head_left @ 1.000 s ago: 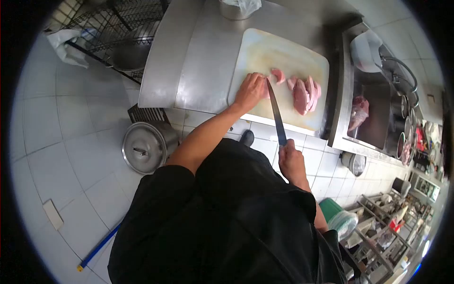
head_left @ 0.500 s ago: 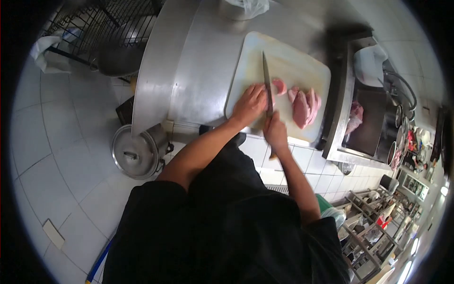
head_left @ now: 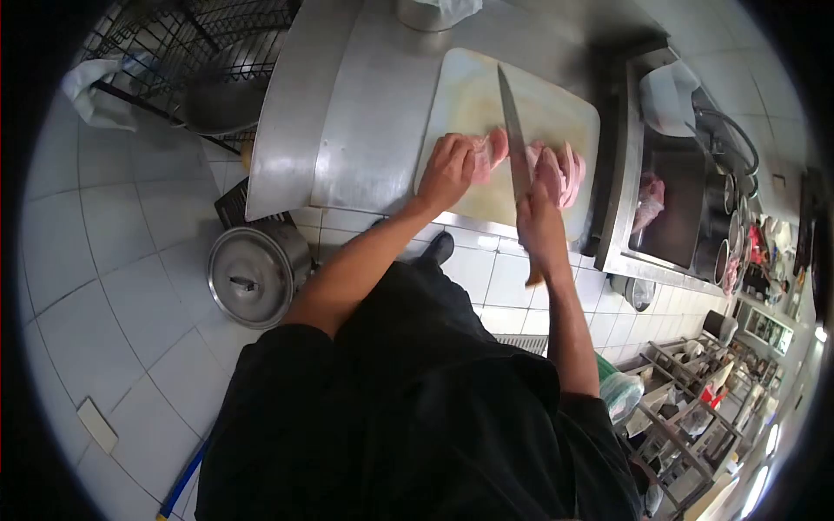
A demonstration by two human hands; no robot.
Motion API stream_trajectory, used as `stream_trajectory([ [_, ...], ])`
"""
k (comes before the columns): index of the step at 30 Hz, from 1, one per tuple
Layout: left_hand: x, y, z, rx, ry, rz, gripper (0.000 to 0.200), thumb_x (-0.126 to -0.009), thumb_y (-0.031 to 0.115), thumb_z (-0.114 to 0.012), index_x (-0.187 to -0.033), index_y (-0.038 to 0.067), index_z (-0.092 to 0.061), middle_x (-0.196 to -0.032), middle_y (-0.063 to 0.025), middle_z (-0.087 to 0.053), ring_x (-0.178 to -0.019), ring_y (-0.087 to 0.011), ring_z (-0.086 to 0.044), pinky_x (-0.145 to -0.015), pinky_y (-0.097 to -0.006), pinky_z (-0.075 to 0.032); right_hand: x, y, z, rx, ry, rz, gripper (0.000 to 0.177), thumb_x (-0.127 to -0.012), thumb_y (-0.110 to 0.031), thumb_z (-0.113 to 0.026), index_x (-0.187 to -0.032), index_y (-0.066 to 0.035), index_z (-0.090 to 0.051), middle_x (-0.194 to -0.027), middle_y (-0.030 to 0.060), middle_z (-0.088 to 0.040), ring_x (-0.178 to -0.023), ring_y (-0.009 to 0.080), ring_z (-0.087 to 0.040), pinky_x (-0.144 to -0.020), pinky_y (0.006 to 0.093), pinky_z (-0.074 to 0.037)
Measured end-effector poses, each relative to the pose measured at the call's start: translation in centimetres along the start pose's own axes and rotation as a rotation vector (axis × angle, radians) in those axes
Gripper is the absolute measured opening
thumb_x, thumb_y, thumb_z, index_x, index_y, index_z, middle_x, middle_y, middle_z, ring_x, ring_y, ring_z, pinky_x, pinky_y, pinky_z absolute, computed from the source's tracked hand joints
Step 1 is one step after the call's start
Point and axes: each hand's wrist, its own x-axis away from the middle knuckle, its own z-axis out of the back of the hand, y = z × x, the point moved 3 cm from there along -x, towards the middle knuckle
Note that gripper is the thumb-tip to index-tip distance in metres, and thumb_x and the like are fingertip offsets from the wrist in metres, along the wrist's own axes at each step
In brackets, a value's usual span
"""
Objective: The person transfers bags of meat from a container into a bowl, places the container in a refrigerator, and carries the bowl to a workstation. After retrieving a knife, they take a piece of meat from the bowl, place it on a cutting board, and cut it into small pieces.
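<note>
A white cutting board (head_left: 469, 91) lies on the steel counter. My left hand (head_left: 446, 176) is at its left side, fingers curled over a piece of raw meat (head_left: 488, 157). In my right hand (head_left: 541, 227) is a long kitchen knife (head_left: 511, 117), gripped by its handle, whose brown end sticks out below the fist. The blade points to the far edge of the board and passes between the held piece and several cut slices of pink meat (head_left: 569, 176) on the right. My right knuckles overlap the near side of those slices.
Right of the board, a steel sink (head_left: 678, 208) holds another piece of meat (head_left: 649, 201) and a white container (head_left: 669, 100). A lidded pot (head_left: 250, 276) stands on the floor at left. A wire rack (head_left: 187, 61) is behind it. A metal container (head_left: 426, 16) sits at the counter's back.
The knife has moved right, away from the meat under my left hand, to beside the cut slices. My left hand has shifted slightly left, showing more of the held piece.
</note>
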Motion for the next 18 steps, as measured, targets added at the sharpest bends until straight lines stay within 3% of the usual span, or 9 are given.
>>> stream_trajectory([
  [1, -0.1, -0.2, 0.1, -0.001, 0.005, -0.003, 0.014, -0.089, 0.006, -0.059, -0.102, 0.001, -0.058, -0.105, -0.0164, -0.058, -0.100, -0.0364, -0.056, -0.087, -0.0447, -0.047, 2.1, -0.1, -0.1, 0.031, -0.007, 0.014, 0.017, -0.096, -0.017, -0.052, -0.101, -0.001, -0.048, -0.074, 0.0332, -0.062, -0.072, 0.0552, -0.059, -0.063, 0.0609, -0.046],
  [4, -1.0, -0.5, 0.0, 0.008, 0.001, -0.032, 0.014, -0.088, 0.006, -0.059, -0.102, 0.002, -0.059, -0.101, -0.0155, -0.057, -0.097, -0.0350, -0.056, -0.085, -0.0450, -0.047, 7.4, -0.8, -0.1, 0.040, -0.115, -0.093, 0.015, -0.097, -0.016, -0.052, -0.101, -0.002, -0.047, -0.065, 0.0314, -0.059, -0.063, 0.0524, -0.059, -0.056, 0.0591, -0.045],
  [9, -0.9, -1.1, -1.2, -0.063, -0.098, -0.087, 0.022, -0.084, 0.008, -0.062, -0.105, 0.002, -0.060, -0.100, -0.0127, -0.056, -0.097, -0.0321, -0.055, -0.086, -0.0437, -0.047, 11.0, -0.4, -2.0, 0.078, -0.250, -0.234, 0.015, -0.097, -0.013, -0.049, -0.100, 0.001, -0.045, -0.066, 0.0317, -0.060, -0.065, 0.0521, -0.061, -0.059, 0.0583, -0.048],
  [14, -0.9, -0.5, -1.0, -0.345, -0.215, -0.209, 0.037, -0.078, 0.013, -0.067, -0.112, -0.001, -0.058, -0.106, -0.0122, -0.057, -0.102, -0.0301, -0.054, -0.090, -0.0414, -0.047, 9.1, -0.2, -4.8, 0.112, -0.230, -0.227, 0.013, -0.095, -0.010, -0.047, -0.097, 0.002, -0.042, -0.067, 0.0322, -0.061, -0.066, 0.0528, -0.062, -0.060, 0.0591, -0.049],
  [17, -1.1, -0.6, -1.0, -0.244, -0.160, -0.189, 0.036, -0.080, 0.013, -0.065, -0.112, -0.001, -0.058, -0.109, -0.0138, -0.057, -0.103, -0.0313, -0.055, -0.091, -0.0408, -0.047, 3.9, 1.3, -8.1, 0.126, -0.173, -0.142, 0.015, -0.094, -0.011, -0.047, -0.099, 0.002, -0.041, -0.068, 0.0335, -0.061, -0.066, 0.0523, -0.062, -0.059, 0.0594, -0.050],
  [18, -0.6, -1.7, -1.8, -0.217, -0.180, -0.135, 0.034, -0.082, 0.012, -0.064, -0.112, -0.001, -0.058, -0.110, -0.0146, -0.058, -0.104, -0.0321, -0.055, -0.092, -0.0403, -0.048, 1.5, 2.1, -9.3, 0.105, -0.129, -0.080, 0.021, -0.096, -0.014, -0.046, -0.108, 0.002, -0.041, -0.072, 0.0345, -0.061, -0.069, 0.0535, -0.061, -0.062, 0.0611, -0.048],
])
